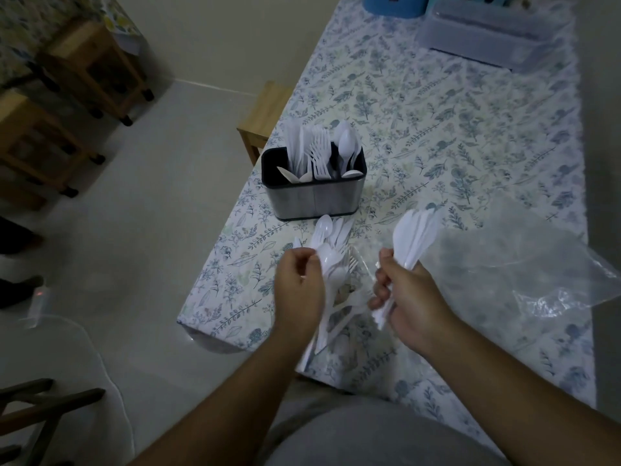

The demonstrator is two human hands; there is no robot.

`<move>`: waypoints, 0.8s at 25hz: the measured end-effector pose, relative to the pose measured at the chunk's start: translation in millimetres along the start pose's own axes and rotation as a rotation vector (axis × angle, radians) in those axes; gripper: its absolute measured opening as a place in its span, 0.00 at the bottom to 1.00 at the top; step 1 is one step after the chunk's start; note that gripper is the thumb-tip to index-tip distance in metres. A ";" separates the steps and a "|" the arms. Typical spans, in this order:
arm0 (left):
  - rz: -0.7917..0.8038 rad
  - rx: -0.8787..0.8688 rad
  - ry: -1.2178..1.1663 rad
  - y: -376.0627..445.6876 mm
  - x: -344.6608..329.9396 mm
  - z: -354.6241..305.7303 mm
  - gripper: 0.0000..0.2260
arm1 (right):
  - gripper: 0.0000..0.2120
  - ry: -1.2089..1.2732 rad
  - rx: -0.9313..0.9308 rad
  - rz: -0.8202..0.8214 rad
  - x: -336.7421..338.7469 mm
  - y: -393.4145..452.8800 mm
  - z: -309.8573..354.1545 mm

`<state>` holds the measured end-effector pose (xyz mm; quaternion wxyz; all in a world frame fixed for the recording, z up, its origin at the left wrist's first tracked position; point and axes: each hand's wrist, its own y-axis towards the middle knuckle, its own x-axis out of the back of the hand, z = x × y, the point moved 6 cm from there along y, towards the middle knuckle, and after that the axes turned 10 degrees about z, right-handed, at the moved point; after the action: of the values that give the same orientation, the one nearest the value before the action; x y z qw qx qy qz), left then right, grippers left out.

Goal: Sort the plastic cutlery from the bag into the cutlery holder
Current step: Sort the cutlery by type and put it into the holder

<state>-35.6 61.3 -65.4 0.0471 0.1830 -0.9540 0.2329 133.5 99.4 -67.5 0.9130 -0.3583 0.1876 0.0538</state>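
Sorting is well under way: the oblong steel cutlery holder with a black inner rim point(314, 186) already stands filled, white plastic knives at its left, forks in the middle, spoons at the right, each kind in its own compartment. Just in front of it, a loose heap of white plastic cutlery point(332, 243) lies on the table, spread out, probably so each piece can be told apart. The right hand point(408, 297) is clenched around a bundle of white plastic knives point(415, 237), blades fanned upward, likely collected as one kind before dropping in together. The left hand point(297, 287) pinches what seems to be a spoon from the heap, though blur hides the grip. The crumpled clear plastic bag point(524, 264) lies slack at the right. A leaf-patterned blue and white tablecloth point(470, 129) covers the table; wooden stools point(84, 68) stand on the pale floor.
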 end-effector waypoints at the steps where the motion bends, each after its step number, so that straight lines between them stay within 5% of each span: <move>1: -0.044 0.004 0.142 11.5 21.0 7.0 0.08 | 0.07 -0.045 -0.038 -0.001 7.8 0.4 -2.6; 4: -0.034 0.096 0.509 39.3 52.8 36.0 0.05 | 0.10 -0.223 -0.110 -0.011 19.5 -5.9 -19.9; 10: 0.057 0.097 0.794 64.7 35.6 58.1 0.11 | 0.11 -0.313 -0.147 0.012 17.1 -5.2 -31.7; 15: -0.012 0.045 0.573 42.0 45.6 16.5 0.03 | 0.10 -0.272 -0.153 0.034 12.3 -4.3 -40.3; 20: 0.434 -0.199 0.467 -9.1 -29.6 -12.5 0.05 | 0.13 -0.171 -0.124 0.066 3.6 5.1 -36.8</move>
<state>-4.7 69.3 -55.7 0.2317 -0.0881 -0.9522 0.1788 124.4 78.1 -96.8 0.8996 -0.4016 0.1169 0.1255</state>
